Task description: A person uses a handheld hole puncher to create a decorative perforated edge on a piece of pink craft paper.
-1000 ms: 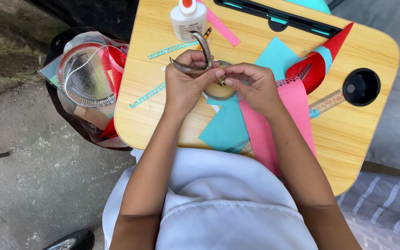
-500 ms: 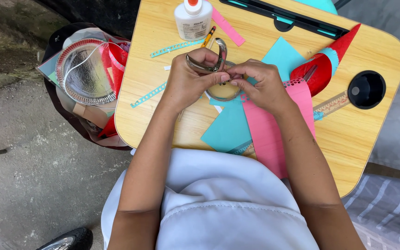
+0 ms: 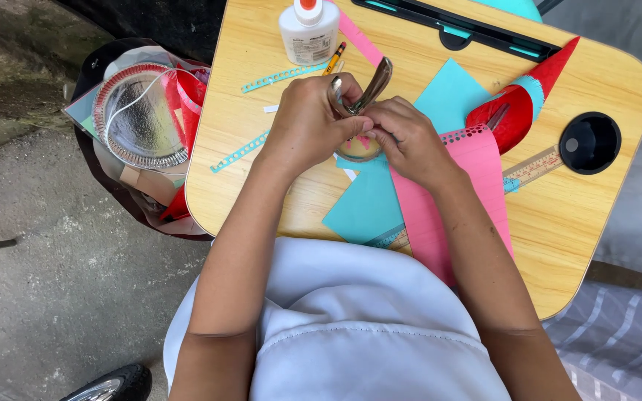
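Over the worktop: both hands on the punch

Over the wooden worktop point(image 3: 261, 178), the left hand point(image 3: 307, 122) has its fingers wrapped tight round a metal hole punch point(image 3: 369, 89), while the right hand point(image 3: 408, 137) pinches a small pink scrap point(image 3: 364, 140) at it, just above teal paper point(image 3: 369, 204) and pink paper point(image 3: 447, 200).

We see daylight falling evenly over a small wooden lap table point(image 3: 588, 245) with rounded corners, a round black cup hole point(image 3: 590, 142) sunk into its right side and a long black slot point(image 3: 469, 30) along its far edge. Below and to the left we find a rough grey concrete floor point(image 3: 46, 297), stained and mossy toward the upper corner. A striped grey cloth point(image 3: 618, 349) lies at the lower right.
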